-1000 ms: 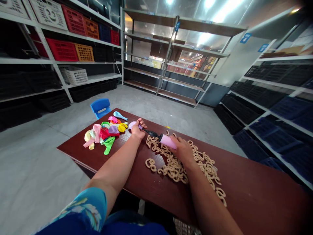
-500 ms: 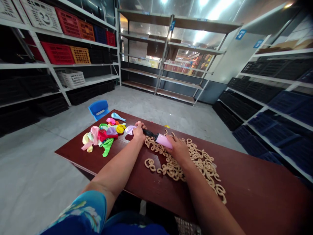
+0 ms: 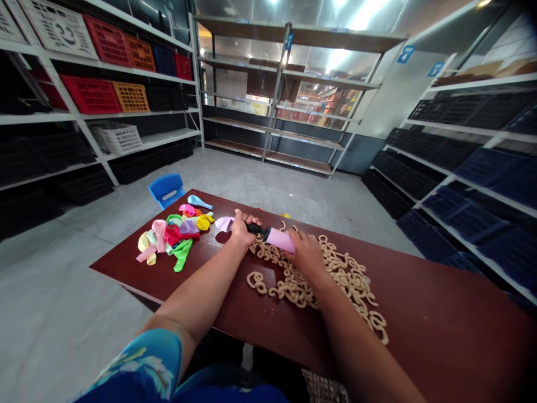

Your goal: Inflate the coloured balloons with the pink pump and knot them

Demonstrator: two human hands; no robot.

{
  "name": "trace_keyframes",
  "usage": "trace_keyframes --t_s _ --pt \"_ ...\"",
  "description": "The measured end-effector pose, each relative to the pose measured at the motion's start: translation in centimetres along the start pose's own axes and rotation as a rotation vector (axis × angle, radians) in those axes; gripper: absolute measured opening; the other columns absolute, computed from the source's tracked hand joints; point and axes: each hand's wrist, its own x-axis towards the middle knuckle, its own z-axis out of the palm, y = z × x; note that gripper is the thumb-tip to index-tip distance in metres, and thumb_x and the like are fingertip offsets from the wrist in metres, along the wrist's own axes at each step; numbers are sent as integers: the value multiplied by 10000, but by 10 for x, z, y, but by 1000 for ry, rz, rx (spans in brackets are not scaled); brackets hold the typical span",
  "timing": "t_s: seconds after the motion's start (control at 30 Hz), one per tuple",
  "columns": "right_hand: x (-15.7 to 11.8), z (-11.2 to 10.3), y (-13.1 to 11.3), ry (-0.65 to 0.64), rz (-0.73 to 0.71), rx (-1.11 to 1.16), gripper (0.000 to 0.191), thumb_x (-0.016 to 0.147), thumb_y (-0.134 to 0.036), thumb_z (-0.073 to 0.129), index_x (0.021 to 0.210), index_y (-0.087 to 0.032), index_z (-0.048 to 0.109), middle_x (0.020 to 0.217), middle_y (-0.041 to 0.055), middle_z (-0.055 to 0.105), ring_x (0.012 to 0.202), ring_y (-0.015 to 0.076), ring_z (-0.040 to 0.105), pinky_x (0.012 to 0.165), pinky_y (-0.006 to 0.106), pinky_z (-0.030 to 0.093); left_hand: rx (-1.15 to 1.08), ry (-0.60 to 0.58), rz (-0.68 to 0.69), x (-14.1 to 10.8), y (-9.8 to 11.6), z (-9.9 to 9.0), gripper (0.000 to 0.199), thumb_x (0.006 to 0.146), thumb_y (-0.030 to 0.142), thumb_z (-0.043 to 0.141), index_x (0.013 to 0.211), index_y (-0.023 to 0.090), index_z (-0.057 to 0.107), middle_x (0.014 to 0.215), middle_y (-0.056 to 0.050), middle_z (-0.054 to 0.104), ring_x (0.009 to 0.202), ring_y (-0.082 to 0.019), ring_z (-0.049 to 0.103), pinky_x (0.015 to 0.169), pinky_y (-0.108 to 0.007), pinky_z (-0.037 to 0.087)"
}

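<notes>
lavender balloon (image 3: 224,224) and hand pump (image 3: 267,233) need steady aligning: our left hand (image 3: 243,228) clasps both, our right hand (image 3: 306,253) grips the barrel (image 3: 281,240).

Hard white glare overhead, faint sheen on the table (image 3: 423,313), darkened right-hand corners

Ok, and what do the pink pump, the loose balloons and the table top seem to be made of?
Pink pump: probably plastic, going by its smooth, slightly glossy barrel.
Loose balloons: likely thin rubber or latex, as they lie limp and creased.
Table top: wood or wood-look laminate, dark reddish-brown with a sheen; I can't tell which.
</notes>
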Motion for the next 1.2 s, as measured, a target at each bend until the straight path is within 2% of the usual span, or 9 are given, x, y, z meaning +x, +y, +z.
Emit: trace_keyframes --t_s 0.1,0.23,0.4,0.53,0.63,0.9,1.0,1.1,1.2 --pt "0 0 3 3 62 -30 503 688 -473 633 1083 -195 494 1062 117 574 926 250 521 781 346 338 38 -57 62 -7 1 9 525 806 594 367 530 185 185 428 46 225 394 -95 354 440 -248 335" --pt "2 -2 7 4 106 -18 391 721 -447 603 1008 -200 504 970 91 593 872 220 529 740 316 334 97 -85 156 -15 8 21 530 804 596 372 526 186 181 430 48 210 382 -85 336 432 -245 318" --pt "3 -4 21 44 138 -11 337 706 -352 627 980 -210 493 947 61 584 863 199 512 709 284 325 105 -131 314 -20 39 34 476 836 510 404 540 190 213 436 55 216 373 -85 330 428 -247 307" --pt "3 1 31 66 150 -12 269 723 -336 599 931 -205 489 919 48 581 851 197 504 687 277 320 100 -164 367 -19 58 36 465 840 443 434 542 191 181 434 61 186 361 -83 308 414 -241 280" --pt "3 7 31 69 162 -14 235 725 -309 590 902 -191 490 898 55 582 829 192 507 689 278 320 111 -191 373 -21 52 35 456 845 418 430 540 190 179 437 59 187 368 -83 314 420 -241 283" --pt "0 4 13 76 117 49 349 733 -384 586 1010 -199 482 939 68 584 856 199 517 697 283 334 151 -241 287 -37 2 30 484 821 460 464 534 186 187 456 48 202 403 -88 338 445 -251 312" --pt "-1 3 11 90 110 80 366 740 -419 578 1017 -198 486 942 68 585 843 199 520 702 287 336 174 -275 272 -43 -10 32 491 822 465 463 527 184 189 463 41 206 420 -91 348 457 -253 319" --pt "0 1 11 94 92 113 341 753 -414 565 1006 -197 495 932 63 590 864 200 522 732 291 339 189 -267 271 -45 -7 38 495 828 476 446 517 182 198 456 38 208 419 -92 346 459 -255 320" --pt "2 -1 13 89 75 129 350 749 -397 571 1029 -203 491 968 58 589 896 200 519 742 285 340 192 -246 292 -40 12 44 488 830 475 439 517 185 204 445 40 207 405 -95 340 443 -253 308"
